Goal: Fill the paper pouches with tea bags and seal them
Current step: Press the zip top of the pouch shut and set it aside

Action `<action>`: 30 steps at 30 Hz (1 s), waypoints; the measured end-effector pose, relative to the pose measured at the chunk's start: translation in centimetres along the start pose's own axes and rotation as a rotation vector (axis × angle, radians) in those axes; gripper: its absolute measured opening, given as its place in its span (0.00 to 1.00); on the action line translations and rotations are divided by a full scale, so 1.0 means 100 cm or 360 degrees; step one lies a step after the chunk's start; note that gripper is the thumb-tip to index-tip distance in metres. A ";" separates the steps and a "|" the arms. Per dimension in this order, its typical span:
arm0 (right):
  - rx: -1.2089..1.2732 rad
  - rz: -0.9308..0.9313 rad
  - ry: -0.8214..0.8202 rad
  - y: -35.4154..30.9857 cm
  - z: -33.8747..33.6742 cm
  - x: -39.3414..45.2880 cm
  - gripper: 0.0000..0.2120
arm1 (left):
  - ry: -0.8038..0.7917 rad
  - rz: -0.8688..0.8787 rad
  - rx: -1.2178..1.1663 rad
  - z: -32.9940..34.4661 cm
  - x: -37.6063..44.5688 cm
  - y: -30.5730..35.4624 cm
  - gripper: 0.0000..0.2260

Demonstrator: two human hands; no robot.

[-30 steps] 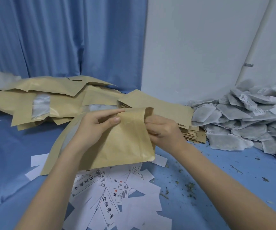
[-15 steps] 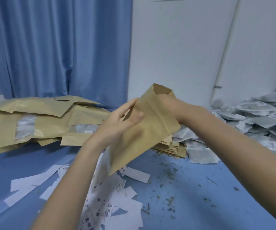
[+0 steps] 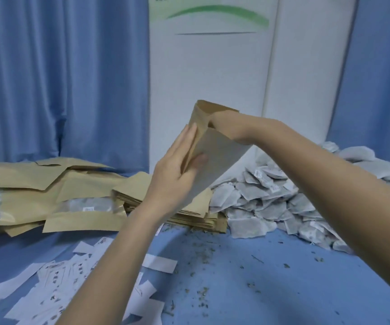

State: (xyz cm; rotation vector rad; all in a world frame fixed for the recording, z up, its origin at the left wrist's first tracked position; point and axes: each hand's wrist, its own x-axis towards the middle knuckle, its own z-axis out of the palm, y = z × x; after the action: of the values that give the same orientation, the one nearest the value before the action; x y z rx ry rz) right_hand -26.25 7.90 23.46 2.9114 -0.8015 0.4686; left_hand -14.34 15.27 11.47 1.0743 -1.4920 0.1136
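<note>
body: 2 bare forearms | sleeves: none in view | left hand (image 3: pixel 175 170) | jewellery: none seen

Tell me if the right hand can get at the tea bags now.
Probably not yet: the right hand is inside the pouch mouth. Once withdrawn, the tea bags lie uncovered just below its forearm.

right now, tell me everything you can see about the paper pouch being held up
The paper pouch is brown kraft paper, flat-sided and held up off the table, tilted with its open mouth at the top. The right hand reaches into that mouth, its fingers hidden inside, spreading it. The left hand holds the pouch's left edge, fingers straight along the outside, thumb on the near face. The near face looks greyish. Whether it holds a tea bag cannot be seen.
</note>
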 end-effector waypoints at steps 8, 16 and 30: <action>0.0145 0.0153 -0.0119 0.033 -0.012 -0.024 0.14 | -0.0105 -0.0578 -0.0646 -0.015 0.006 -0.023 0.11; -0.0128 0.0240 -0.0159 0.048 -0.017 -0.033 0.34 | -0.0082 -0.0804 -0.1001 -0.008 0.008 -0.040 0.11; 0.0409 0.0096 0.0230 0.090 0.020 -0.060 0.18 | -0.0169 -0.0792 -0.1025 -0.007 0.011 -0.050 0.10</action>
State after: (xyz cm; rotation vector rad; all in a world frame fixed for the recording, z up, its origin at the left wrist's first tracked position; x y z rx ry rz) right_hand -35.21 2.74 19.70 3.0420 -0.8688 0.8354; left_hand -10.32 12.32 10.06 0.8873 -1.1805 -0.7346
